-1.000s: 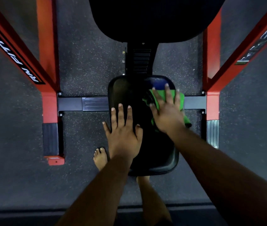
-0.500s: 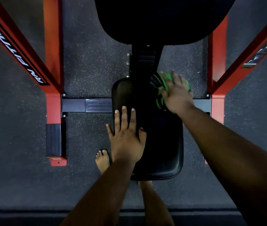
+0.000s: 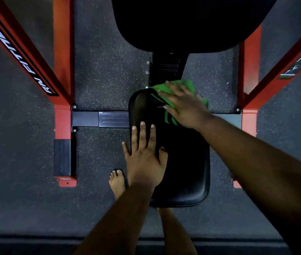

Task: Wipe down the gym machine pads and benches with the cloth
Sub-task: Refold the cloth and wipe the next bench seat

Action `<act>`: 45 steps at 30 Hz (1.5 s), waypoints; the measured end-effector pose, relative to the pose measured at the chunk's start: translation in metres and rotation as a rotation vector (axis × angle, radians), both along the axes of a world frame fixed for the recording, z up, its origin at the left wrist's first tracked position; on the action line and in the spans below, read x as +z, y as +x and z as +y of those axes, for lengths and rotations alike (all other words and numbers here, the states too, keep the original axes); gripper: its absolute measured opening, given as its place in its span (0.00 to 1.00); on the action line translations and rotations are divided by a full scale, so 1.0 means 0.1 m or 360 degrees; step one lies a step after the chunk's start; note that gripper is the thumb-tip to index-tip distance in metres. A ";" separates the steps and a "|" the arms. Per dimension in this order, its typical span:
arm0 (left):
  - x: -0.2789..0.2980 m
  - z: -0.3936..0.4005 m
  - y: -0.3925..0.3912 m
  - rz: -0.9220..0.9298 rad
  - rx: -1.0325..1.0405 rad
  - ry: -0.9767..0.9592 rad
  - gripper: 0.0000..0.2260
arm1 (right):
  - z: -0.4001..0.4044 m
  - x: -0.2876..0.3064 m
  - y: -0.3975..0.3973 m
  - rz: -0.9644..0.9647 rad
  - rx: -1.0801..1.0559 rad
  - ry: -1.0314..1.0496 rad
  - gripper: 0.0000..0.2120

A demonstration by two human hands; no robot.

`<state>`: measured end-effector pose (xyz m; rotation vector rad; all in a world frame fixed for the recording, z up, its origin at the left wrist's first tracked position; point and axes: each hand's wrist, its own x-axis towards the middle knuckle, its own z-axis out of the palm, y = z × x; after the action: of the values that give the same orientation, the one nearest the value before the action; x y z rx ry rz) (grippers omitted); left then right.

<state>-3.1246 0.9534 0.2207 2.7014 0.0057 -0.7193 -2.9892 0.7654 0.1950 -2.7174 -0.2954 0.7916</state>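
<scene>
Currently the green cloth (image 3: 180, 89) is pressed flat by the right hand (image 3: 184, 105) at the seat's (image 3: 186, 172) far edge; left hand (image 3: 145, 155) rests flat, bracing. Overlapping strokes toward the near edge advised.

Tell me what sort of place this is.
Most likely a gym's weights area. A black padded seat and a larger black pad sit between red steel frame posts on speckled rubber flooring, and the right hand presses a green cloth onto the seat.
</scene>
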 end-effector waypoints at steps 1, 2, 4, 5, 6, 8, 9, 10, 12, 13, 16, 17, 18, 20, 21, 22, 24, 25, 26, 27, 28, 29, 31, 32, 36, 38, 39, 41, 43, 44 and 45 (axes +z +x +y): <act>0.00 0.00 0.00 0.0016 -0.0006 0.0005 0.32 | -0.13 0.07 -0.20 -0.0005 -0.0141 -0.0034 0.27; 0.01 -0.01 0.01 0.0028 -0.0013 0.0005 0.32 | -0.20 0.15 -0.45 0.0001 -0.0273 -0.0066 0.26; 0.01 -0.03 0.00 0.0022 -0.0008 0.0020 0.32 | -0.17 0.27 -0.89 0.0038 -0.0429 -0.0107 0.27; 0.02 -0.04 -0.01 0.0019 -0.0005 0.0023 0.32 | -0.14 0.28 -0.99 0.0069 -0.0481 -0.0121 0.27; 0.02 -0.03 -0.02 0.0020 -0.0002 0.0027 0.32 | -0.10 0.26 -0.99 0.0094 -0.0529 -0.0126 0.27; 0.01 -0.02 -0.02 0.0022 -0.0008 0.0026 0.32 | -0.07 0.12 -0.67 0.0071 -0.0590 -0.0121 0.27; 0.01 -0.02 -0.02 0.0027 -0.0002 0.0022 0.32 | -0.06 0.04 -0.46 0.0066 -0.0600 -0.0119 0.27; 0.01 -0.02 -0.03 0.0026 0.0009 0.0015 0.32 | -0.04 -0.02 -0.26 0.0082 -0.0611 -0.0120 0.27; 0.02 -0.02 -0.02 0.0016 0.0016 0.0000 0.32 | -0.03 -0.07 -0.04 0.0107 -0.0662 -0.0109 0.27; 0.03 -0.02 -0.02 0.0022 0.0013 -0.0008 0.32 | -0.04 -0.05 -0.08 0.0102 -0.0670 -0.0102 0.27; 0.03 -0.03 -0.01 0.0036 -0.0002 0.0000 0.32 | -0.09 0.18 -0.68 0.0052 -0.0726 -0.0022 0.26; 0.03 -0.04 -0.01 0.0039 -0.0007 0.0000 0.32 | -0.10 0.28 -1.01 0.0012 -0.0777 0.0023 0.26; 0.03 -0.04 0.00 0.0039 -0.0004 0.0005 0.32 | -0.08 0.38 -1.33 -0.0004 -0.0821 0.0089 0.26; 0.02 -0.03 0.00 0.0035 0.0008 0.0012 0.32 | -0.06 0.42 -1.68 0.0035 -0.0907 0.0174 0.26; 0.01 -0.03 -0.01 0.0023 0.0009 0.0019 0.32 | -0.07 0.36 -1.66 0.0056 -0.0931 0.0189 0.26; -0.01 -0.03 -0.01 -0.0001 0.0004 0.0024 0.32 | -0.09 0.26 -1.53 0.0039 -0.0941 0.0180 0.26; -0.02 -0.02 -0.03 -0.0029 0.0010 0.0024 0.32 | -0.11 0.05 -1.06 0.0000 -0.0942 0.0129 0.27; -0.03 -0.02 -0.04 -0.0035 0.0009 0.0021 0.32 | -0.13 -0.01 -0.81 0.0019 -0.0966 0.0113 0.27; -0.03 -0.02 -0.04 -0.0043 0.0012 0.0015 0.32 | -0.15 -0.06 -0.62 0.0050 -0.1002 0.0107 0.26; -0.02 -0.02 -0.05 -0.0048 0.0010 0.0014 0.32 | -0.16 -0.08 -0.55 0.0068 -0.1025 0.0107 0.26; -0.01 -0.01 -0.04 -0.0047 0.0008 0.0010 0.32 | -0.16 -0.06 -0.57 0.0049 -0.1027 0.0117 0.26; 0.01 -0.01 -0.03 -0.0051 0.0007 0.0009 0.32 | -0.15 0.00 -0.70 -0.0015 -0.0998 0.0143 0.25; 0.02 -0.02 0.00 -0.0051 0.0016 0.0028 0.32 | -0.08 0.16 -1.19 -0.0126 -0.0913 0.0190 0.26; 0.04 0.00 0.01 -0.0048 0.0021 0.0030 0.32 | 0.00 0.30 -1.51 -0.0121 -0.0894 0.0213 0.27; 0.05 0.03 0.01 -0.0021 0.0124 -0.0141 0.32 | 0.33 0.76 -2.41 0.0042 -0.0771 0.0107 0.30; 0.04 0.04 0.00 -0.0049 0.0193 -0.0223 0.33 | 0.30 0.71 -2.20 0.0071 -0.0693 -0.0011 0.30; 0.02 0.05 0.01 -0.0071 0.0217 -0.0243 0.33 | 0.27 0.59 -1.94 0.0064 -0.0664 -0.0049 0.29; 0.00 0.05 0.01 -0.0082 0.0256 -0.0296 0.34 | 0.19 0.32 -1.31 -0.0012 -0.0676 -0.0122 0.28; 0.02 0.05 -0.02 -0.0091 0.0301 -0.0358 0.34 | 0.16 0.10 -0.71 -0.0042 -0.0730 -0.0170 0.27; 0.02 0.07 -0.03 -0.0100 0.0314 -0.0385 0.35 | 0.20 0.02 -0.48 -0.0036 -0.0770 -0.0183 0.27; 0.04 0.07 -0.04 -0.0099 0.0318 -0.0405 0.35 | 0.24 -0.03 -0.35 -0.0033 -0.0794 -0.0207 0.27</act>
<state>-3.1287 0.9601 0.2248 2.4363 0.1558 -0.5363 -3.0239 0.7890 0.1922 -2.7338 0.4312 0.6510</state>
